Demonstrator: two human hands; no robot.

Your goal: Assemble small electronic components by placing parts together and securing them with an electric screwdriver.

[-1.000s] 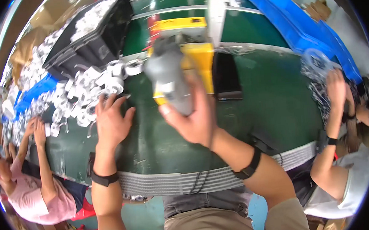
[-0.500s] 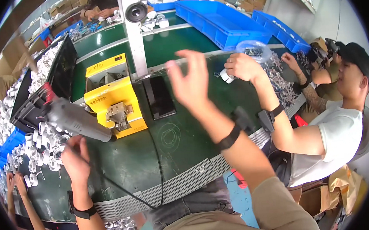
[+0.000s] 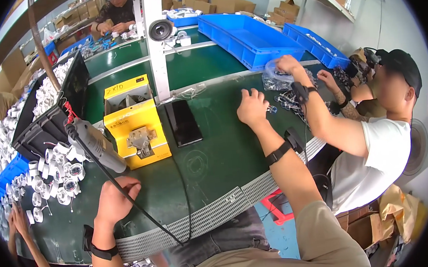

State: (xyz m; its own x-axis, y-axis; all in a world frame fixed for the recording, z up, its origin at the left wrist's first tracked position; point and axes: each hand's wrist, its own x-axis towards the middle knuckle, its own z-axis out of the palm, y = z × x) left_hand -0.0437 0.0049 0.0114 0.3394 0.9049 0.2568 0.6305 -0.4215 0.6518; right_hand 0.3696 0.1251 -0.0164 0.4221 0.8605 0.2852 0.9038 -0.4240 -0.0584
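My left hand (image 3: 115, 200) hovers by the bench's front edge with its fingers curled in; whatever they might hold is hidden. Just beyond it hangs a grey electric screwdriver (image 3: 95, 144), its black cable running past that hand. On the right, my right hand (image 3: 253, 107) bends its fingers around a small shiny part (image 3: 272, 109), only partly visible, beside a loose pile of small wired metal parts (image 3: 291, 101). Between my hands stands a yellow machine (image 3: 136, 124) with a metal fixture (image 3: 142, 141) on its front, next to a black phone-like slab (image 3: 183, 123).
White round housings (image 3: 55, 177) lie heaped on the left beside a black crate (image 3: 48, 110) of white parts. A blue tray (image 3: 247, 42) lies at the back. At right, a co-worker's hand (image 3: 288, 65) reaches into a clear plastic bag (image 3: 274, 79). Another person's hands (image 3: 17, 219) show far left.
My right hand has come down from mid-air to the small part at right. My left hand has moved nearer the front edge, off the screwdriver's side. The co-worker's hand has moved to the bag.
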